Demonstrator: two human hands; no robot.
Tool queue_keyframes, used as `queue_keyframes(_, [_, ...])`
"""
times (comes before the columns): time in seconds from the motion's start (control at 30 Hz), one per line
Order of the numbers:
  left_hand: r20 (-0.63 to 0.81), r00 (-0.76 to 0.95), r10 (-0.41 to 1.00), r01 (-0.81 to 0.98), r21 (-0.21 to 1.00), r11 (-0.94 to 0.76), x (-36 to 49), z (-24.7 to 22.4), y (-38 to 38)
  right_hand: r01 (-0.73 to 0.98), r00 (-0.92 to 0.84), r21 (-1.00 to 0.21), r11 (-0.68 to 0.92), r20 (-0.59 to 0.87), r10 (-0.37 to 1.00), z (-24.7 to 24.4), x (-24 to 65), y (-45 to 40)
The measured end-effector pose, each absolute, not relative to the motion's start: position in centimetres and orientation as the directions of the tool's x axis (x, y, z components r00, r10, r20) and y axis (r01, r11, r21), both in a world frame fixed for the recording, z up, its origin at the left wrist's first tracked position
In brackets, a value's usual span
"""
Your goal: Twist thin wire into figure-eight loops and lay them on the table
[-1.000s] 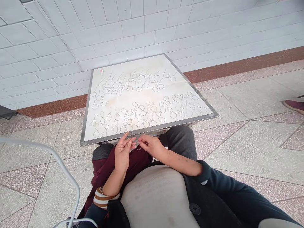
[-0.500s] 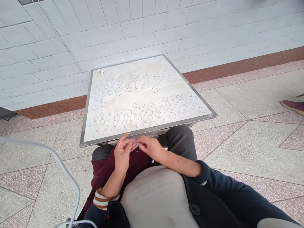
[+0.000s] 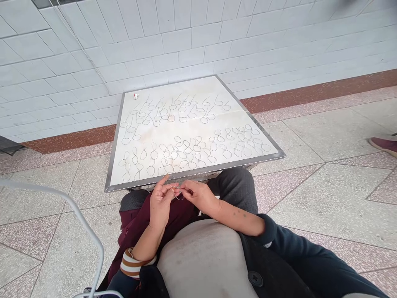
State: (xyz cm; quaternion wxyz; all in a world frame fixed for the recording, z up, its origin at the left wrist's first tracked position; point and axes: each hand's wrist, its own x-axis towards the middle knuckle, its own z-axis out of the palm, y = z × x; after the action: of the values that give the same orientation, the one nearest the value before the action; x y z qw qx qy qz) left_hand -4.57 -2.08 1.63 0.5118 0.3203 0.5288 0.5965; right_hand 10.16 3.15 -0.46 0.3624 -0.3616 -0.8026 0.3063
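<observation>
Over my lap, just off the table's near edge, both hands meet on one thin wire loop [image 3: 179, 199]. My left hand [image 3: 161, 198] pinches the wire between thumb and fingers, its index finger stretched upward along the curve. Close beside it, my right hand [image 3: 198, 194] is closed, with thumb and index fingertip pinching the wire near the crossing. On the white table [image 3: 161, 134] lie many bent wires: figure-eight loops [image 3: 150, 170] in the near rows, single loops with straight tails [image 3: 204, 120] in the far rows. Fingers cover part of the held wire.
A small white and red object [image 3: 135, 96] sits at the table's far left corner. The metal edge [image 3: 198, 171] runs right before my hands. A tiled wall [image 3: 176, 41] stands behind. A grey metal tube [image 3: 83, 219] curves at left; a person's shoe [image 3: 383, 145] is at far right.
Both hands keep hold of the wire, with only small finger shifts at the crossing. The view has moved slightly.
</observation>
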Motion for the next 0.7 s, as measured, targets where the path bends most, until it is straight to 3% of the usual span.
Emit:
queue_keyframes(0.33, [-0.113, -0.325, 0.939, -0.17, 0.984, 0.059, -4.3, 1.9, -2.2, 0.371, -0.484, -0.669, 0.645, 0.454, 0.748, -0.5, 10.1, 3.2])
queue_keyframes(0.5, [-0.082, -0.331, 0.94, -0.15, 0.988, 0.034, -4.4, 1.7, -2.2, 0.341, -0.535, -0.697, 0.631, 0.408, 0.74, -0.1, 10.3, 3.1])
queue_keyframes(0.6, [-0.088, -0.309, 0.947, -0.166, 0.985, 0.037, -4.4, 1.7, -2.2, 0.283, -0.478, -0.817, 0.502, 0.334, 0.813, 0.4, 10.4, 3.2])
queue_keyframes(0.7, [-0.108, -0.278, 0.955, -0.178, 0.982, 0.059, -4.2, 1.8, -2.3, 0.123, -0.397, -0.959, 0.254, 0.187, 0.899, 0.8, 10.3, 3.7])
